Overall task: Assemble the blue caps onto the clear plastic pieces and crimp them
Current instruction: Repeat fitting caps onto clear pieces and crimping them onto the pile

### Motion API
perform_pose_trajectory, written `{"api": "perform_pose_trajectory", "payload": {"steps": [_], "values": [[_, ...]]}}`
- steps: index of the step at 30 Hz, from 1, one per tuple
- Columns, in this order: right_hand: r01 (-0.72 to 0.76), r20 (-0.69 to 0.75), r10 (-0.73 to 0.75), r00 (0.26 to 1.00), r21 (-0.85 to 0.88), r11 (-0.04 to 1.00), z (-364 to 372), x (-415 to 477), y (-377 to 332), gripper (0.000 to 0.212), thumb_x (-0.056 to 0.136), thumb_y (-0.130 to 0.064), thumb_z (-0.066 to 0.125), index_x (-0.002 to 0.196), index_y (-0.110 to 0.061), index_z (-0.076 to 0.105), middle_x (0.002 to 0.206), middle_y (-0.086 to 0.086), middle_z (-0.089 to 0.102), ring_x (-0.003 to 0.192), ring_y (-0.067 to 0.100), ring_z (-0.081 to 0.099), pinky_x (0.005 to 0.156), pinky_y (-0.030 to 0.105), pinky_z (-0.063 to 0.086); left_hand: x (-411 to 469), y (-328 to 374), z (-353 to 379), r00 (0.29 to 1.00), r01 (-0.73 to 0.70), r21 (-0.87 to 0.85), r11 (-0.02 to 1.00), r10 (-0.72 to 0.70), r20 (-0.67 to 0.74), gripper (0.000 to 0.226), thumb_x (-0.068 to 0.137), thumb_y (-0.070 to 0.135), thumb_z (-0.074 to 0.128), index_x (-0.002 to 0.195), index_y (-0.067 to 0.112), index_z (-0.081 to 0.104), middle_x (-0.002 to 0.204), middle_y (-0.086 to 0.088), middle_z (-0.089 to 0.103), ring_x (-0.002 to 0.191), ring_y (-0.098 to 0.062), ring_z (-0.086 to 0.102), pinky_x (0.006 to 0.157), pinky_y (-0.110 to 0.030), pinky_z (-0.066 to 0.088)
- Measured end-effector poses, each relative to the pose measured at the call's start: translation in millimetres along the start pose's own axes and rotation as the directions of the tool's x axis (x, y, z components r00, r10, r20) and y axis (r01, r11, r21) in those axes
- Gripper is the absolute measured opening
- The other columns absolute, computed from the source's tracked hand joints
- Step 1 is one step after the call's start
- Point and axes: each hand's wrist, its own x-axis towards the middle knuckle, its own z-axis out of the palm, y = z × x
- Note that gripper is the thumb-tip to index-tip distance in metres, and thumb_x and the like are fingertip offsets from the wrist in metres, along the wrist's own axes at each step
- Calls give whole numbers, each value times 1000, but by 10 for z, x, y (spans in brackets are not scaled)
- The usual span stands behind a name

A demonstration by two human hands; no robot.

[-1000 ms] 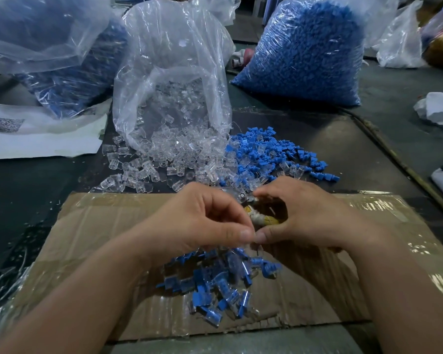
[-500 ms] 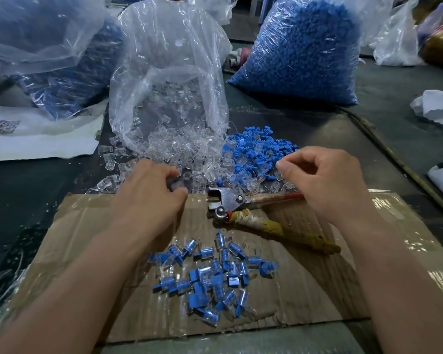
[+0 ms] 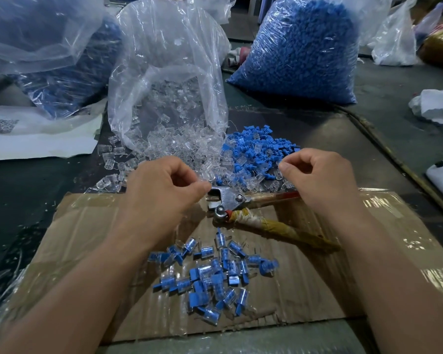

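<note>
- Caps [image 3: 256, 149]: a loose heap at one o'clock from the pliers [image 3: 230, 200]. They are small, hard moulded plastic with a flat head and a ribbed stem. I judge them near weightless and best pinched by the head, stem outward.
- Clear pieces [image 3: 169, 146]: spilled from the bag [image 3: 164, 60] at eleven o'clock. They are glossy, thin-walled little tubes, probably slippery and quick to skitter. I'd hold one across its body, mouth free.
- Left hand [image 3: 164, 190]: at the near edge of the clear pieces, fingers curled, thumb against forefinger. I cannot tell whether it pinches one.
- Right hand [image 3: 320, 177]: at the near edge of the caps, curled the same way. I cannot tell what it holds, if anything.
- Pliers: metal jaws, one handle wrapped in frayed yellowish tape, lying unheld on the cardboard [image 3: 87, 226].
- Capped pieces [image 3: 215, 274]: piled at six o'clock from the pliers.
</note>
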Motion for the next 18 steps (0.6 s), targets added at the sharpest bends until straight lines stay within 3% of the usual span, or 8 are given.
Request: {"api": "perform_pose_trajectory", "payload": {"steps": [3,7,10,15,18], "values": [[15,68,-11,998,-57,998,95,33,6,7,86,-31,62,84,-27,67,76,-16,57,69,-1,53,67,19,43,-23,23,27,1000,-5,-93,996,7,26,19,70,13,75,65,15,58,56,-1,61,46,-4,56,46,-12,47],[48,104,-30,994,-172,984,193,74,15,26,86,-40,59,100,-21,69,88,-10,54,81,7,48,72,26,39,-35,44,40,999,-13,-131,991,19,45,18,70,10,75,68,16,58,59,1,60,48,0,53,49,-11,47],[36,172,19,985,-313,949,231,102,35,27,87,-34,57,109,-22,66,103,-3,61,94,14,50,77,30,41,-32,56,31,998,10,-203,979,3,63,13,72,9,73,71,17,63,60,-1,65,52,-3,61,51,-11,48],[9,196,55,979,-312,950,241,110,2,12,83,-24,60,94,-24,65,98,-5,62,94,14,52,79,32,43,-35,55,36,990,95,-265,959,-62,130,18,73,3,71,75,20,65,68,-3,68,64,-13,66,57,-17,54],[5,219,59,974,-278,961,235,111,-22,8,82,-20,61,89,-24,62,95,-5,62,91,13,52,81,32,43,-39,65,37,982,132,-301,945,-84,167,18,73,0,70,76,18,66,67,-5,68,62,-12,67,56,-16,53]]}}
